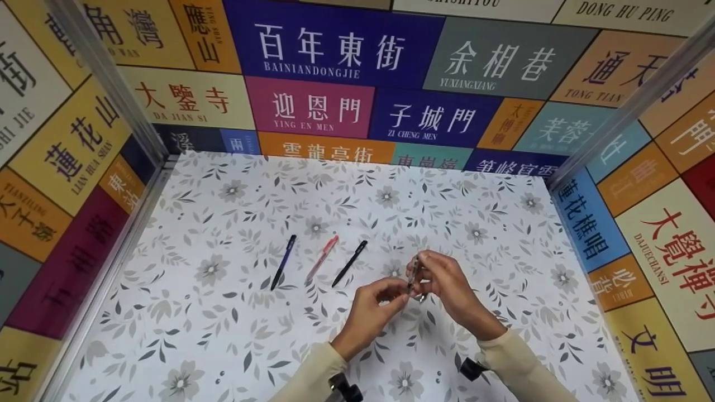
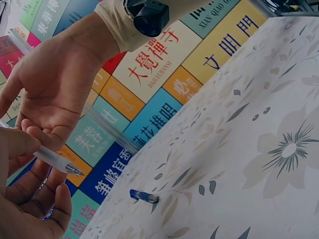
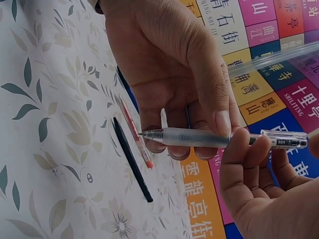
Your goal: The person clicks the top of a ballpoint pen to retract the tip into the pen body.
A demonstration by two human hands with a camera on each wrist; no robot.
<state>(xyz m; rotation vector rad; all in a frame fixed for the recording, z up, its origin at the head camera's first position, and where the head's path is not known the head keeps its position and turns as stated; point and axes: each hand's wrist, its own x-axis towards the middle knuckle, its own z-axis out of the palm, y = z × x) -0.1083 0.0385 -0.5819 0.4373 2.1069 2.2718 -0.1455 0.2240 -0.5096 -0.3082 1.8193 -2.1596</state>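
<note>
Both hands hold a clear-barrelled pen (image 1: 414,272) just above the floral tabletop (image 1: 223,335), its uncapped tip (image 2: 75,171) bare. My left hand (image 1: 397,291) pinches the frosted grip end (image 3: 199,138) between thumb and fingers. My right hand (image 1: 423,263) grips the clear rear part (image 3: 281,140). A small blue cap (image 2: 143,196) lies on the table below the hands. To the left, three pens lie side by side: a blue pen (image 1: 283,261), a red pen (image 1: 322,258) and a black pen (image 1: 349,263).
Walls covered in coloured sign panels (image 1: 335,50) close the table in at the back, left and right. Metal corner posts (image 1: 111,84) stand at the back corners. A wrist camera (image 2: 149,17) sits on each cream sleeve.
</note>
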